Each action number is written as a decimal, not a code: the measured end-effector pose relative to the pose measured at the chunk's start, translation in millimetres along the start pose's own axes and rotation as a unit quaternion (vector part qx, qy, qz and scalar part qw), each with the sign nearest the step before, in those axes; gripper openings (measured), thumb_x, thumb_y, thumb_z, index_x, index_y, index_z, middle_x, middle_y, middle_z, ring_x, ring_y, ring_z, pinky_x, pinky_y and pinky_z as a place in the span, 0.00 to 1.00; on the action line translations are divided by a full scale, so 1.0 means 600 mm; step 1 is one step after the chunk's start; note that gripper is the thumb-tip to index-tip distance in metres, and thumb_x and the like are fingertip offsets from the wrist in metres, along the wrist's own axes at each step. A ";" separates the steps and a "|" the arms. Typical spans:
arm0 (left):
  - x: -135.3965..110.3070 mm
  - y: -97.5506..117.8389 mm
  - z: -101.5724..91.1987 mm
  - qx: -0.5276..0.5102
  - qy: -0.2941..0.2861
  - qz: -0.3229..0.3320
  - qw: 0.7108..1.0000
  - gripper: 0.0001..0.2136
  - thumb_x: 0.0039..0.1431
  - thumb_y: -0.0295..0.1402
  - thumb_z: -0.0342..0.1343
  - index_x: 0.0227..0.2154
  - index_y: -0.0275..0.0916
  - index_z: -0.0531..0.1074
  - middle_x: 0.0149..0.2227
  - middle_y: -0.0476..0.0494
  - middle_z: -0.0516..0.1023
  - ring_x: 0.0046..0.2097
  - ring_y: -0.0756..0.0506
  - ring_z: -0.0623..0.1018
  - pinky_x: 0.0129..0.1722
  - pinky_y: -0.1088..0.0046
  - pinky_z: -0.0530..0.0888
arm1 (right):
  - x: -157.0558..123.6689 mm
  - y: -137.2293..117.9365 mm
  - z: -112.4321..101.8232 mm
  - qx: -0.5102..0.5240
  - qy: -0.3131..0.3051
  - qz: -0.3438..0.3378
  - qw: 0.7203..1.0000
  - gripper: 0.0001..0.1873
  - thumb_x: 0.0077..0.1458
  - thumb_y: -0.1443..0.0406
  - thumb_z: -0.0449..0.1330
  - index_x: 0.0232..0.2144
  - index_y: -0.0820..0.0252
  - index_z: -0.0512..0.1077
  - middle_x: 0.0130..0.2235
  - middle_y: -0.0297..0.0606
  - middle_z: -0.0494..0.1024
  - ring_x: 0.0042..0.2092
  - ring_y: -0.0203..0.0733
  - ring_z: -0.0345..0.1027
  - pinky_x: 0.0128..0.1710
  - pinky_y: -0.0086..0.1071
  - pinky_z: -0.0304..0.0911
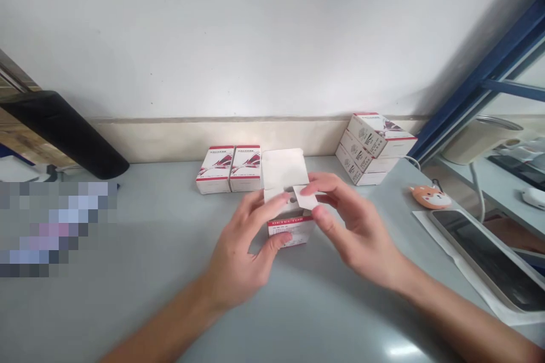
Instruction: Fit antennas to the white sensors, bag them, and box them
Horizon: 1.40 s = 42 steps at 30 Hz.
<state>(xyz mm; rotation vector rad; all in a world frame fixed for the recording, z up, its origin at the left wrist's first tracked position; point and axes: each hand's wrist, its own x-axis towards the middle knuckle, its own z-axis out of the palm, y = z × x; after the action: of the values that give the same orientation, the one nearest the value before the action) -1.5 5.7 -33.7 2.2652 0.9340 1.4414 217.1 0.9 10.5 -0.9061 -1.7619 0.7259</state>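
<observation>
A small white and red cardboard box [300,232] stands on the table in front of me, its lid [284,169] raised at the back. "DETECTOR" is printed along its front edge. My left hand [244,238] holds the box from the left, with the thumb on the front and a finger reaching over the opening. At the right side, my right hand [355,227] has its thumb and fingers around a white side flap [305,199]. Something pale with a dark spot shows inside; the fingers partly hide it.
Two closed boxes [230,169] stand behind to the left. Stacked boxes [374,147] stand at the back right by the wall. Farther right are an orange animal-shaped object [430,197] and a dark-screened device [489,261]. A black cylinder [68,133] leans at left.
</observation>
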 end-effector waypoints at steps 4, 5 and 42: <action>0.012 0.001 -0.017 -0.011 -0.044 0.021 0.999 0.26 0.67 0.22 0.57 0.64 0.51 0.66 0.59 0.41 0.72 0.58 0.42 0.78 0.53 0.64 0.81 | -0.003 -0.005 0.005 0.031 0.016 0.025 0.999 0.11 0.68 0.60 0.64 0.51 0.50 0.71 0.55 0.42 0.78 0.55 0.47 0.75 0.56 0.45 0.74; 0.013 0.001 -0.018 -0.012 -0.049 0.023 0.998 0.26 0.67 0.22 0.57 0.64 0.51 0.66 0.59 0.41 0.72 0.58 0.42 0.78 0.53 0.64 0.81 | -0.004 -0.006 0.006 0.053 0.022 0.035 0.998 0.16 0.67 0.60 0.64 0.55 0.49 0.69 0.55 0.41 0.78 0.54 0.46 0.75 0.56 0.45 0.75; 0.044 -0.064 -0.030 -0.189 0.066 -0.210 0.957 0.17 0.66 0.42 0.62 0.51 0.48 0.63 0.53 0.43 0.79 0.48 0.43 0.81 0.47 0.64 0.80 | -0.020 0.075 0.033 -0.075 -0.088 -0.017 0.993 0.51 0.59 0.54 0.72 0.74 0.41 0.48 0.71 0.45 0.67 0.67 0.55 0.68 0.64 0.50 0.69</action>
<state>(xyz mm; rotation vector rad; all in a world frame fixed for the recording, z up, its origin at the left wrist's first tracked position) -24.1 50.1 -28.8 1.5988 1.0012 1.4382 212.5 14.2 -38.1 -0.9331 -2.0046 0.6746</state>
